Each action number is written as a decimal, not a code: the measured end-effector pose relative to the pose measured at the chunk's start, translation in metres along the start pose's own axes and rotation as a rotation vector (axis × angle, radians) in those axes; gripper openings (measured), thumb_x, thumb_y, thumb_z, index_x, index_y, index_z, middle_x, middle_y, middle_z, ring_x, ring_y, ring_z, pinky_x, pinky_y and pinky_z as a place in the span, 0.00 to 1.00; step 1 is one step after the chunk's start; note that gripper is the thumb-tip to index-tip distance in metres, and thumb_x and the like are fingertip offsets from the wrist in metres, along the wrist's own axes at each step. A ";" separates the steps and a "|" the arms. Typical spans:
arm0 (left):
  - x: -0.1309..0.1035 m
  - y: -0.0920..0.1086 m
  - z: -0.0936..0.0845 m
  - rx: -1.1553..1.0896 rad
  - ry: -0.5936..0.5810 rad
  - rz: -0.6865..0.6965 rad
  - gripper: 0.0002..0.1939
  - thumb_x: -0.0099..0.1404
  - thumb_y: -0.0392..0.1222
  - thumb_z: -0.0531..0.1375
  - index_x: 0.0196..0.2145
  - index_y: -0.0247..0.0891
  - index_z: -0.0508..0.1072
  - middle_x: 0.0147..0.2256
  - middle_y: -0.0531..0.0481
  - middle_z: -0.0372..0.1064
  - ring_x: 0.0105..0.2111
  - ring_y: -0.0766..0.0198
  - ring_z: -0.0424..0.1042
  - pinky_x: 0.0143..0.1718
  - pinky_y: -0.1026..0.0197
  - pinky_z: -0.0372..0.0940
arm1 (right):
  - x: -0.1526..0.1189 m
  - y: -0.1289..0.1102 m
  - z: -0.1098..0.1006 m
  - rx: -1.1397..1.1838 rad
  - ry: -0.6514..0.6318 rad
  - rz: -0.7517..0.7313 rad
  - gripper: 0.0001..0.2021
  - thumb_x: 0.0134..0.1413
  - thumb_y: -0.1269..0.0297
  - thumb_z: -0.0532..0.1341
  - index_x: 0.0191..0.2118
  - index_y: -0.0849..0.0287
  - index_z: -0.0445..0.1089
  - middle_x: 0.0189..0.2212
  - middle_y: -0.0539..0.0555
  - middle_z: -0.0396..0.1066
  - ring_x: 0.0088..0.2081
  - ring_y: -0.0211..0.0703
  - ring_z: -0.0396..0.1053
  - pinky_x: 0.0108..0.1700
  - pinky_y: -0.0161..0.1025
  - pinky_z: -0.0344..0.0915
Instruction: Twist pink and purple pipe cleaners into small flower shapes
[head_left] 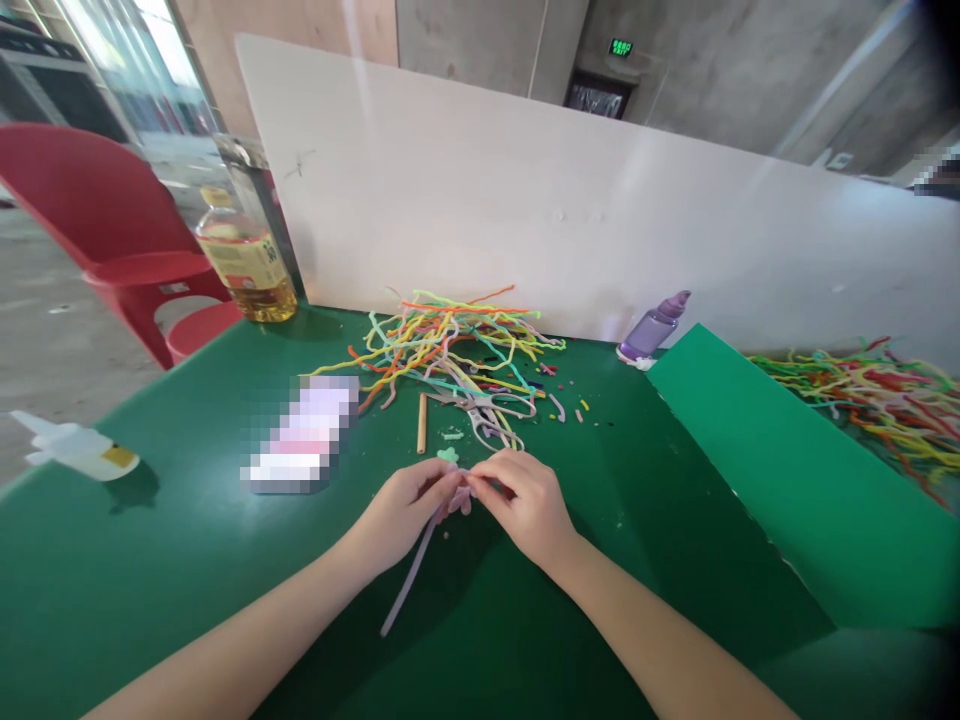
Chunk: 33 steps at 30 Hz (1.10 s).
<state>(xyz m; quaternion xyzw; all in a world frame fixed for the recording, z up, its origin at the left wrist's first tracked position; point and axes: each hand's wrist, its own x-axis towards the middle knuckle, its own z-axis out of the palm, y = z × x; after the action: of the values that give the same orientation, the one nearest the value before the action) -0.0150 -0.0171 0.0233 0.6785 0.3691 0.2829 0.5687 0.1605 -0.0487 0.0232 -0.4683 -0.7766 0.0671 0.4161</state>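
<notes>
Fingers [441, 489] of left hand [401, 510] and right hand [531, 500] pinched tight on a lilac stem [408, 583]

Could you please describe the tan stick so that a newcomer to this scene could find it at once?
On the green table, find the heap of colourful strips before the white board. Between that heap and the left hand, just left of the scissors, lies the tan stick. It is straight and short, unlike the long, bendy strips.

Strip [410, 574] front, scissors [472, 405] behind, then string pile [450, 338]; stick [421, 425] left of scissors, glue bottle [86, 451] far left, oil jug [251, 265] back left.
</notes>
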 end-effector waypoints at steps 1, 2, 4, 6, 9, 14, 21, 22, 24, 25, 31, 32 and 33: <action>0.000 -0.001 0.000 -0.043 0.007 -0.012 0.14 0.65 0.49 0.51 0.34 0.36 0.69 0.23 0.55 0.63 0.23 0.68 0.61 0.24 0.67 0.57 | 0.000 0.000 0.000 -0.003 -0.001 -0.002 0.06 0.58 0.65 0.56 0.33 0.57 0.69 0.26 0.51 0.70 0.29 0.38 0.66 0.34 0.37 0.60; 0.000 -0.001 0.000 -0.079 0.013 -0.023 0.13 0.64 0.49 0.52 0.35 0.37 0.68 0.24 0.55 0.65 0.23 0.68 0.61 0.24 0.67 0.57 | 0.000 0.001 0.001 -0.007 -0.002 -0.003 0.06 0.58 0.65 0.56 0.33 0.57 0.70 0.26 0.51 0.70 0.29 0.38 0.66 0.34 0.37 0.60; 0.000 0.000 0.000 -0.106 0.024 -0.038 0.13 0.63 0.49 0.54 0.34 0.37 0.69 0.25 0.54 0.67 0.23 0.68 0.61 0.24 0.67 0.58 | 0.000 0.001 0.001 -0.013 0.001 -0.006 0.06 0.58 0.65 0.56 0.33 0.58 0.70 0.26 0.51 0.69 0.29 0.38 0.66 0.34 0.36 0.60; 0.000 0.002 -0.001 -0.088 0.047 -0.035 0.13 0.63 0.49 0.55 0.31 0.36 0.71 0.26 0.53 0.68 0.25 0.67 0.63 0.26 0.66 0.59 | -0.001 0.001 0.002 -0.015 0.002 -0.005 0.06 0.58 0.65 0.56 0.33 0.58 0.70 0.26 0.51 0.69 0.29 0.38 0.65 0.34 0.36 0.60; 0.000 0.003 -0.004 -0.038 0.077 -0.016 0.14 0.62 0.49 0.56 0.27 0.36 0.73 0.26 0.52 0.69 0.28 0.64 0.66 0.30 0.65 0.61 | -0.001 0.002 0.001 -0.011 -0.006 -0.002 0.06 0.57 0.66 0.57 0.33 0.59 0.70 0.26 0.51 0.69 0.29 0.38 0.65 0.34 0.36 0.60; 0.000 0.001 -0.006 0.043 0.067 -0.006 0.15 0.60 0.49 0.57 0.26 0.37 0.77 0.28 0.50 0.70 0.32 0.60 0.70 0.35 0.62 0.62 | 0.000 0.001 0.000 -0.002 -0.051 0.002 0.07 0.57 0.66 0.56 0.33 0.59 0.71 0.27 0.51 0.70 0.30 0.38 0.66 0.34 0.36 0.60; -0.002 0.007 -0.007 -0.090 0.181 -0.047 0.12 0.60 0.47 0.58 0.28 0.37 0.76 0.25 0.52 0.70 0.27 0.65 0.66 0.29 0.66 0.58 | -0.001 -0.002 0.003 0.076 -0.046 0.149 0.08 0.56 0.66 0.57 0.40 0.59 0.70 0.32 0.53 0.73 0.31 0.38 0.70 0.36 0.35 0.64; -0.002 0.008 -0.008 -0.088 0.221 -0.047 0.11 0.60 0.47 0.58 0.29 0.37 0.76 0.25 0.52 0.69 0.26 0.66 0.64 0.27 0.66 0.57 | -0.002 -0.002 0.003 0.094 -0.040 0.177 0.08 0.56 0.66 0.57 0.41 0.59 0.70 0.32 0.53 0.74 0.32 0.38 0.71 0.36 0.34 0.65; -0.002 0.008 -0.009 -0.101 0.283 -0.045 0.11 0.59 0.47 0.59 0.31 0.37 0.76 0.24 0.53 0.67 0.25 0.67 0.61 0.25 0.67 0.54 | -0.003 -0.003 0.004 0.118 -0.038 0.208 0.09 0.57 0.67 0.56 0.42 0.58 0.70 0.32 0.52 0.75 0.32 0.37 0.72 0.36 0.33 0.65; -0.002 0.007 -0.009 -0.121 0.305 -0.049 0.11 0.59 0.47 0.59 0.31 0.37 0.76 0.23 0.54 0.66 0.24 0.68 0.59 0.25 0.67 0.53 | -0.004 -0.004 0.005 0.122 -0.048 0.206 0.09 0.57 0.67 0.55 0.42 0.58 0.70 0.31 0.52 0.75 0.31 0.37 0.72 0.36 0.33 0.65; -0.003 0.002 -0.001 -0.264 0.372 -0.106 0.13 0.57 0.48 0.61 0.26 0.34 0.74 0.20 0.56 0.59 0.22 0.70 0.54 0.24 0.67 0.52 | -0.010 -0.013 0.012 0.087 -0.213 0.147 0.09 0.57 0.66 0.54 0.38 0.60 0.71 0.27 0.53 0.75 0.29 0.41 0.73 0.33 0.36 0.64; -0.003 0.001 0.001 -0.282 0.369 -0.106 0.13 0.57 0.48 0.61 0.26 0.34 0.74 0.21 0.55 0.60 0.23 0.70 0.55 0.25 0.68 0.52 | -0.010 -0.014 0.012 0.099 -0.234 0.155 0.09 0.57 0.66 0.54 0.38 0.60 0.71 0.26 0.53 0.75 0.28 0.42 0.73 0.32 0.36 0.63; -0.003 0.001 0.002 -0.302 0.363 -0.106 0.13 0.57 0.48 0.62 0.26 0.34 0.74 0.22 0.54 0.62 0.24 0.70 0.55 0.25 0.68 0.52 | -0.010 -0.015 0.012 0.131 -0.250 0.171 0.09 0.57 0.66 0.54 0.38 0.60 0.71 0.26 0.53 0.75 0.28 0.42 0.73 0.32 0.36 0.64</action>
<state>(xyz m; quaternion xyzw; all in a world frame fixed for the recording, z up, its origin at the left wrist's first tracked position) -0.0154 -0.0207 0.0236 0.5037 0.4538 0.4218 0.6020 0.1441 -0.0619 0.0169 -0.4926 -0.7736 0.2104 0.3385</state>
